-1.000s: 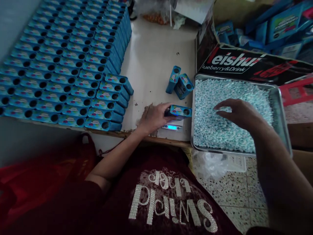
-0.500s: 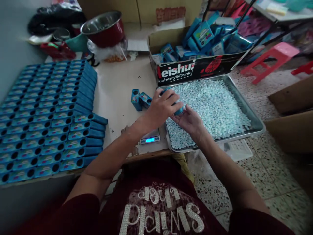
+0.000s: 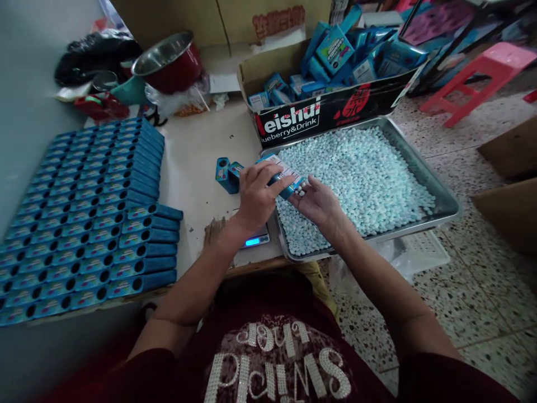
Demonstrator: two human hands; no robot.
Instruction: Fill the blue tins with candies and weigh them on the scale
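left hand (image 3: 255, 196) gripping, right hand (image 3: 315, 202) cupped; touching

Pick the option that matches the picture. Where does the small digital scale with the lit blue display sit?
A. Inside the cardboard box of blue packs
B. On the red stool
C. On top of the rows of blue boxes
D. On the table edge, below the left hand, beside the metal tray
D: the scale glows blue on the table edge just below the left hand, next to the metal tray.
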